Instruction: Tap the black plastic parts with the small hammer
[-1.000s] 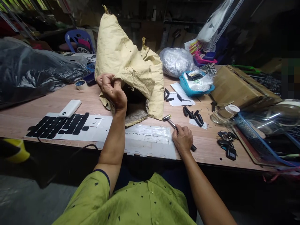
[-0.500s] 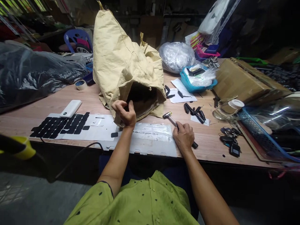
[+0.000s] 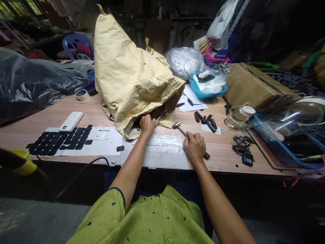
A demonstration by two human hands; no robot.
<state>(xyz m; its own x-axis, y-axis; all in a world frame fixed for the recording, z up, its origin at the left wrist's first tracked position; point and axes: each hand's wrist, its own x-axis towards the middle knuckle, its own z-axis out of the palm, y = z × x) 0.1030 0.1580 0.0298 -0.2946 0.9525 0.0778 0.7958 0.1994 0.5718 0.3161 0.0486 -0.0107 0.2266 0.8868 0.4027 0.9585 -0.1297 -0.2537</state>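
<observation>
My left hand (image 3: 148,124) is at the mouth of a large tan sack (image 3: 132,74), its fingers curled in a loose fist. A small dark bit shows beside the fingers, but what they hold is hidden. The sack slumps on the table with its opening towards me, and its upper edge sags over the dark inside. My right hand (image 3: 195,148) is wrapped round the handle of a small hammer (image 3: 183,130), which lies low over the tabletop with its metal head pointing away to the left. Between my hands lies a white sheet with clear plastic (image 3: 165,144) on it.
On the left, several black pads (image 3: 54,139) lie on white paper near a white power bank (image 3: 71,122). Black folded parts (image 3: 207,121), keys (image 3: 243,149), a blue basket (image 3: 279,142) and a cardboard box (image 3: 256,81) occupy the right. A tape roll (image 3: 82,95) stands far left.
My left hand has moved from the sack's left rim into its mouth, and its fingers have curled. The sack's opening has sagged lower and spread right. My right hand still holds the hammer.
</observation>
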